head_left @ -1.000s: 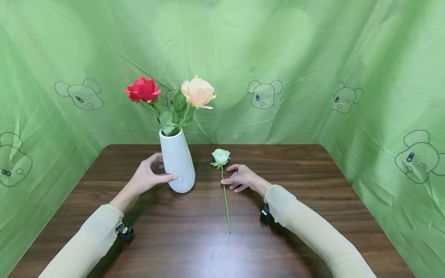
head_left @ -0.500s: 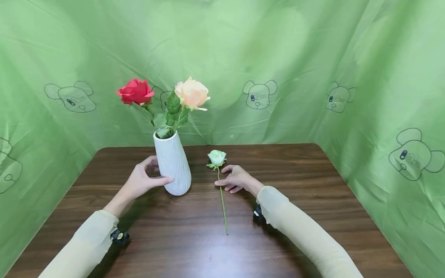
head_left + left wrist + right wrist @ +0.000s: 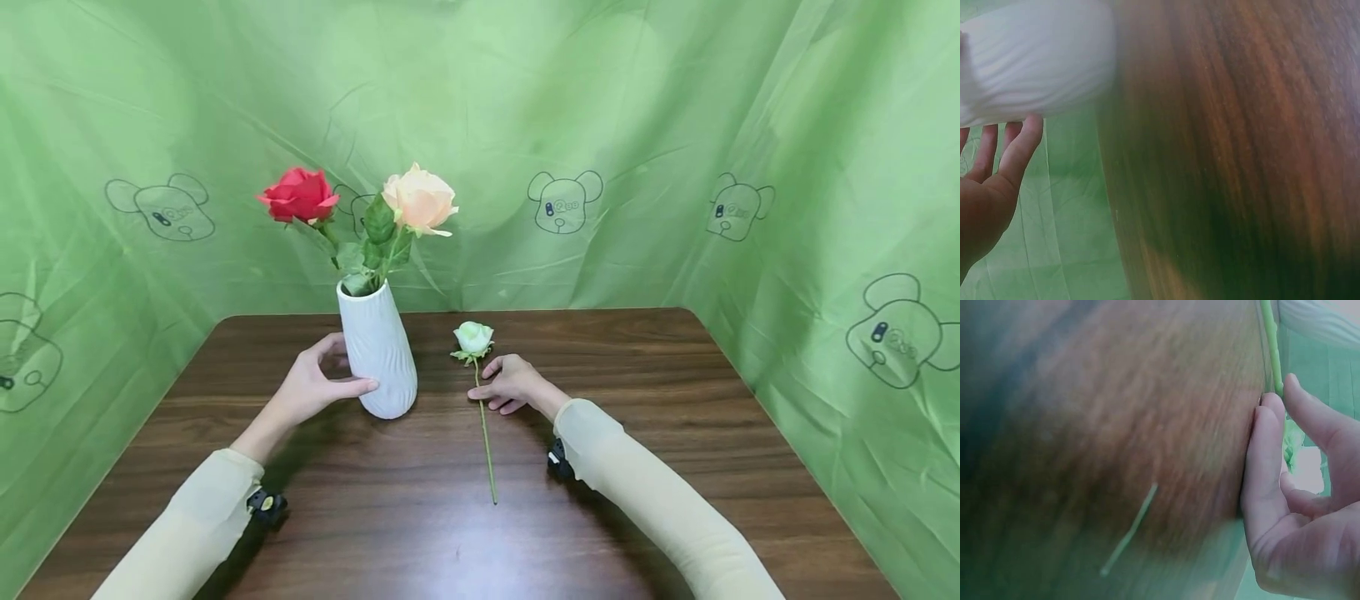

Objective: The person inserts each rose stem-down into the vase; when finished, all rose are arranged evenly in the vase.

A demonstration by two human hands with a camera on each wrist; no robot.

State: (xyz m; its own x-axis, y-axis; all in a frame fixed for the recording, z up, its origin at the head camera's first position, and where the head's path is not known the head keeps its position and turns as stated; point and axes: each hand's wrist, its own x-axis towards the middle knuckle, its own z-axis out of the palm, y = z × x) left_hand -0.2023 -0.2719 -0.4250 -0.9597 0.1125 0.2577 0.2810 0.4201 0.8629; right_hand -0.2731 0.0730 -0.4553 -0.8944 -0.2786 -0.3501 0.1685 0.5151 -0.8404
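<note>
A white ribbed vase (image 3: pixel 382 358) stands on the table, tilted-looking in the head view, with a red rose (image 3: pixel 300 197) and a peach rose (image 3: pixel 420 200) in its mouth. My left hand (image 3: pixel 311 387) grips the vase low on its left side, thumb across the front and the other fingers behind. In the left wrist view, fingertips touch the vase wall (image 3: pixel 1041 56). To the right lies a white-green rose (image 3: pixel 473 337), its bloom toward the back. My right hand (image 3: pixel 517 383) pinches its green stem (image 3: pixel 1272 350) just below the bloom, between thumb and fingers.
The dark wooden table (image 3: pixel 637 358) has rounded back corners. Green cloth (image 3: pixel 480 108) printed with bear outlines hangs behind it and along both sides. A black wrist device (image 3: pixel 267 506) sits at the left sleeve, another (image 3: pixel 559 460) at the right one.
The head view has shifted slightly. My right thumb reaches a little farther left across the rose stem. The left hand keeps its grip on the vase, which stays put.
</note>
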